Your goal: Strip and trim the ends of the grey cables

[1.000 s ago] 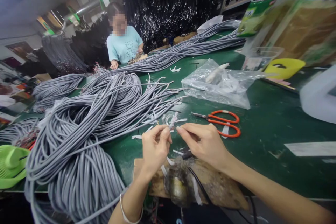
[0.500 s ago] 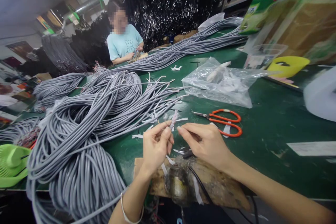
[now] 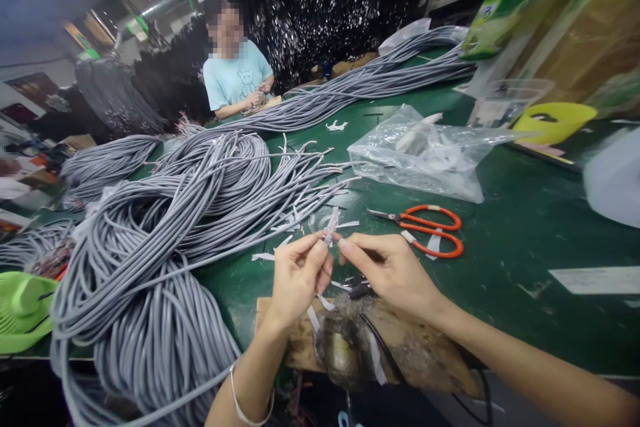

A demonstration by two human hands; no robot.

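Pinching a pale strip [image 3: 332, 219] over a green tabletop [image 3: 525, 233]

Clamping the strip by its lower end between thumb and fingertips of the left hand [image 3: 301, 273], leaving its top poking upward near the middle of the bench. Bringing thumb and fingertips of the right hand [image 3: 395, 273] close together just beside it — without being able to tell whether gripping anything there. Wearing a thin white band [image 3: 235, 402] on the left wrist.

Working over a scuffed, faintly shiny surface, with pale scraps [image 3: 263, 256] lying just beyond the fingers. Reaching over a stained wooden board [image 3: 435, 360] at the near edge, bearing a grimy rounded fixture [image 3: 345, 353] and a black cord [image 3: 384, 349]. Having orange-handled scissors [image 3: 400, 217] lying near the right hand, pointing their blades left, and a crumpled clear bag [image 3: 415, 160] beyond. Seeing grey cables [image 3: 190, 227] heaping across the left, and a long bundle [image 3: 360, 87] running along the far side. Noticing a lime-green plastic object [image 3: 25, 310] at the left edge.

Glancing far right, finding a yellow container [image 3: 555, 123], a green pen holder [image 3: 500, 17] and a brown box [image 3: 590, 47] crowding together. Facing a person [image 3: 237, 80] in light blue across the bench — and, behind, a bank of dark, glossy material [image 3: 320, 7].
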